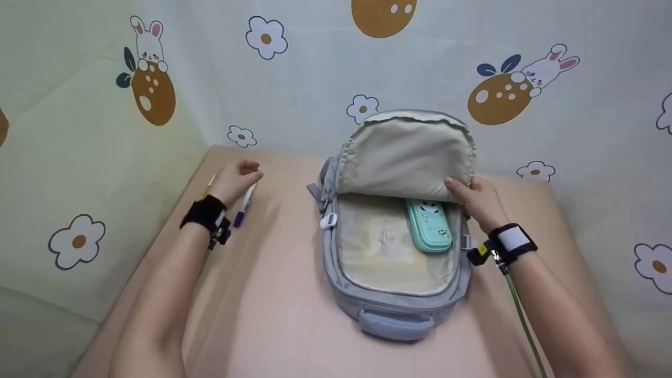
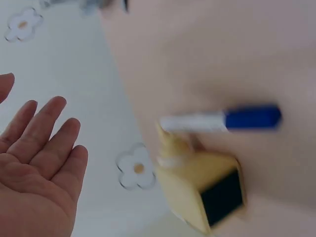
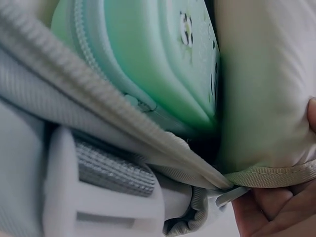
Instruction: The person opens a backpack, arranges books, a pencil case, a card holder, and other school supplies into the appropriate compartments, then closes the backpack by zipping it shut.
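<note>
While the right hand [image 1: 480, 202] pinches the edge of the flap [image 1: 407, 157] and folds it back, the grey backpack [image 1: 394, 294] lies flat on the table [image 1: 278, 315] with its main pocket gaping, so the mint pencil case [image 1: 429, 224] inside shows. Well apart to the left, the left hand [image 1: 237, 181] hovers with loose, empty fingers just above a blue-capped marker [image 1: 244, 206], with a thin pencil [image 1: 210, 185] beside it.

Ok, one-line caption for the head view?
Right hand holds backpack flap open over a mint pencil case; left hand nears a marker.
</note>
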Motion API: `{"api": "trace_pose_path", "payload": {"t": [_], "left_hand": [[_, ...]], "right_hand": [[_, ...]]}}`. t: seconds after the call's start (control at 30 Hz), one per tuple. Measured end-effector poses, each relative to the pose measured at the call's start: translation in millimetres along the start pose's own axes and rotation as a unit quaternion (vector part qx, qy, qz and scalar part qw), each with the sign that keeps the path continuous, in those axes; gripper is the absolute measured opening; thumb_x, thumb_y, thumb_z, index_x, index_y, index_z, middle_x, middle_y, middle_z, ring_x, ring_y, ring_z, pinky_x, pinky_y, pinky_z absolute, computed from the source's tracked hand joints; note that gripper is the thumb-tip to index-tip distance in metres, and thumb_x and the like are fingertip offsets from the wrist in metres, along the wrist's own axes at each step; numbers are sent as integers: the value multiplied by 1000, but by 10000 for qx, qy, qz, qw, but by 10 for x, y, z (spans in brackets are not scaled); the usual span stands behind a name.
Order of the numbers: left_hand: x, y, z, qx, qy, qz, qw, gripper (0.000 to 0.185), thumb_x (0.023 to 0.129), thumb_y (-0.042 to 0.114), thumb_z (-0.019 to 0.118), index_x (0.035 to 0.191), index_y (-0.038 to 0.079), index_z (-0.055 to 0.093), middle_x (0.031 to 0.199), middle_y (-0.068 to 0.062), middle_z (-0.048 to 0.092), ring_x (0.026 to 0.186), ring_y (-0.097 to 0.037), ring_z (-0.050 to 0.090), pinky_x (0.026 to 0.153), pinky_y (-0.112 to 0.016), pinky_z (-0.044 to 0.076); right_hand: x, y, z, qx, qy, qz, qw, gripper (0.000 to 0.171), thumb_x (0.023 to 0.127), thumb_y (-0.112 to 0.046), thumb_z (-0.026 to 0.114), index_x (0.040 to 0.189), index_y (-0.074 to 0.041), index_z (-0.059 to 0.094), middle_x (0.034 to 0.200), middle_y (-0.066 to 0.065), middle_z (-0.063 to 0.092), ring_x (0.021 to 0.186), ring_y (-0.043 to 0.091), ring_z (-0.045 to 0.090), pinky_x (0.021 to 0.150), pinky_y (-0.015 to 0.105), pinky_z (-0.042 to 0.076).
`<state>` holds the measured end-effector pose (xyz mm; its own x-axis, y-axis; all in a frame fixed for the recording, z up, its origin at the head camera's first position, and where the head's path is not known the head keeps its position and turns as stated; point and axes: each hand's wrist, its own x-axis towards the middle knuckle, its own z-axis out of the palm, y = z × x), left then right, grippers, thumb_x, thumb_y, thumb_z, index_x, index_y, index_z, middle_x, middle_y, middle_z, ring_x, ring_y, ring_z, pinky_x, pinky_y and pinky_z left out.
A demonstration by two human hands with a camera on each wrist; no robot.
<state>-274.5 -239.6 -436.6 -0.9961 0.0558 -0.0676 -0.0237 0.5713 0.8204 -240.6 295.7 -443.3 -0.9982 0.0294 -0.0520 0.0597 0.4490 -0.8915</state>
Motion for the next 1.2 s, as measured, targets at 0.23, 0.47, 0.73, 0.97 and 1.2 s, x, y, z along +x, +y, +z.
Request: {"api": "trace_pose_path", "payload": {"t": [0.23, 0.47, 0.73, 0.97, 1.2], "left_hand": [[34, -349, -93, 810, 505, -1002, 9904, 70, 98, 21, 63, 156, -3, 31, 153, -28, 41, 123, -41, 53, 102, -53, 46], [25, -550, -70, 1557, 704, -1706, 9704, 59, 98, 26, 65, 139, -10, 43, 120, -25, 54, 106, -37, 50, 94, -49, 43], [44, -674, -70, 1873, 877, -1583, 9655, 52, 98, 26, 64, 129, -13, 49, 115, -28, 57, 101, -38, 55, 89, -51, 46], [22, -635, -173, 1656, 1068, -1229, 9727, 53, 98, 25, 64, 134, -11, 49, 122, -27, 57, 109, -39, 53, 99, -53, 43], [-153, -255, -292, 880, 690, -207, 9935, 64, 97, 19, 66, 151, -3, 39, 143, -24, 50, 122, -38, 51, 106, -55, 42]], "right_hand": [[28, 77, 2, 59, 76, -11, 10000, 59, 93, -60, 66, 111, -4, 67, 85, 5, 65, 72, 22, 62, 56, 30, 50], [9, 97, 10, 108, 93, 47, 9999, 57, 93, -59, 67, 107, -3, 67, 82, 7, 65, 66, 20, 60, 56, 32, 50], [39, 76, 10, 237, 8, 70, 9997, 58, 93, -57, 67, 115, -3, 66, 94, 8, 70, 83, 29, 68, 66, 33, 56], [45, 88, 12, 163, -2, 83, 9998, 59, 94, -58, 66, 111, -1, 66, 87, 7, 68, 76, 26, 67, 58, 31, 53], [55, 82, -6, 124, -7, 149, 9998, 58, 93, -60, 67, 107, -3, 65, 81, 4, 65, 69, 20, 63, 55, 30, 51]]}}
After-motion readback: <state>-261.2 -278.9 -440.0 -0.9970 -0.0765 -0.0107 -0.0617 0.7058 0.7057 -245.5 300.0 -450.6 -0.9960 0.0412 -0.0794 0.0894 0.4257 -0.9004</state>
